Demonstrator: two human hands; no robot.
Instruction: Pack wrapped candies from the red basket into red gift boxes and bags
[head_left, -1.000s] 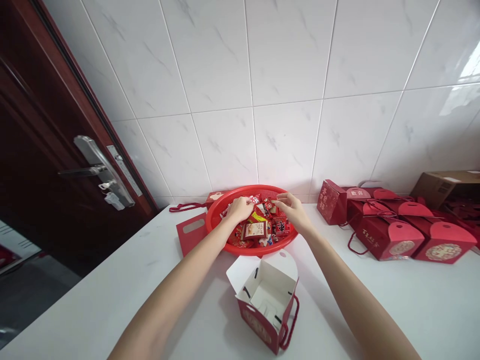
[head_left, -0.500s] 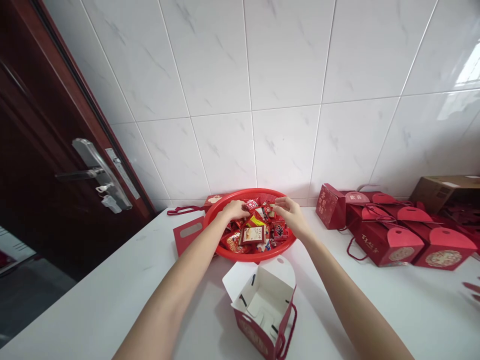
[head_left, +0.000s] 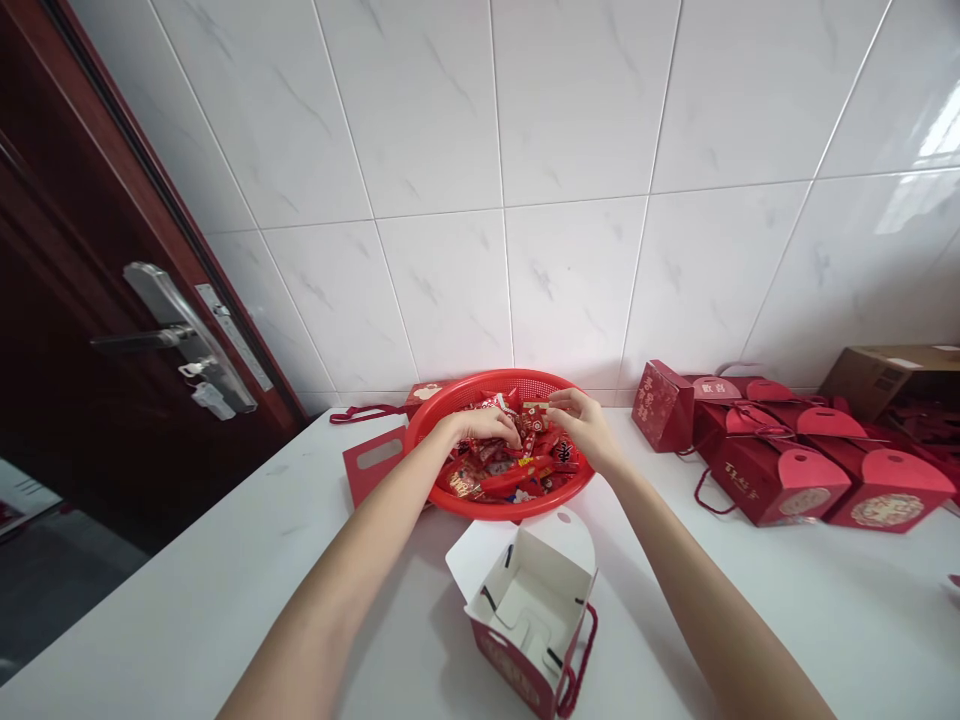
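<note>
A red plastic basket (head_left: pixel 495 516) full of wrapped snacks and candies (head_left: pixel 469 480) stands against the tiled wall. My left hand (head_left: pixel 487 426) reaches into its middle, fingers bent down and close together among the wrappers; what the fingertips grip is hidden. On the basket's right side, my right hand (head_left: pixel 579 418) has thumb and fingers drawn together at a small packet (head_left: pixel 535 414), and I cannot make out what is between them. In front of the basket stands a red gift box (head_left: pixel 514 672) with its white flaps up, its inside bare, and a red cord handle on its right.
Several closed red gift boxes (head_left: pixel 780 485) stand to the right, with a cardboard carton (head_left: pixel 862 385) behind them. A flat red card piece (head_left: pixel 371 462) with a slot lies left of the basket. A dark door (head_left: pixel 67 300) borders the white table (head_left: pixel 247 560) on the left.
My left hand has moved right and slightly down into the candies. The pale-labelled packet on top no longer shows its label, and the wrappers have shifted. My right hand is nearly in place.
</note>
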